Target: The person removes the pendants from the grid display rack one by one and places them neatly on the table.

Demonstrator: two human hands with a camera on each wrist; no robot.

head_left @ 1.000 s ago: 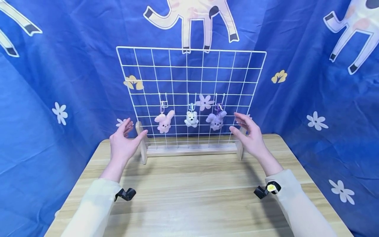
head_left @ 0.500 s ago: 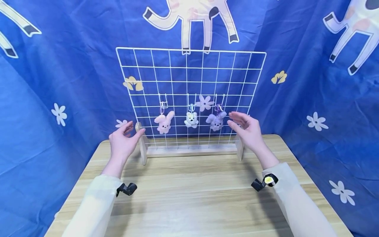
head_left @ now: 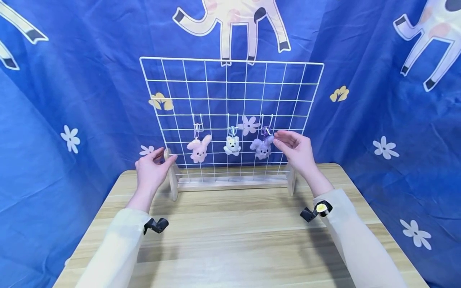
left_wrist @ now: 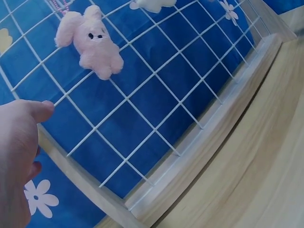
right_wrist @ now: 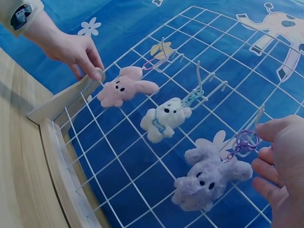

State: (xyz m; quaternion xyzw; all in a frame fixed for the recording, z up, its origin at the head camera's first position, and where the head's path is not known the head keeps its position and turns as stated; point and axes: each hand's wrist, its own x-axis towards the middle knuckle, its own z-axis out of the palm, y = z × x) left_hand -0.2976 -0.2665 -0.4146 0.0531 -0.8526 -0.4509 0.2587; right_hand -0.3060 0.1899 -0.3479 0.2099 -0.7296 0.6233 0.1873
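Note:
Three plush keychains hang from hooks on a white wire grid in a wooden stand. They are a pink rabbit, a white bear and a purple rabbit. My left hand is at the stand's left upright, thumb in front and fingers on the far side; whether it touches is unclear. Beside the purple rabbit's ear is my right hand, thumb and fingers apart. In the right wrist view, its thumb lies close to the purple key ring, with nothing visibly gripped.
The stand is at the back of a wood-grain table. Behind and at both sides hangs a blue curtain printed with animals and flowers. Metal hooks stick out from the grid.
My right hand has moved left and slightly up, from beyond the purple rabbit to beside its ear. My left hand has moved slightly right toward the upright. The keychains hang in place.

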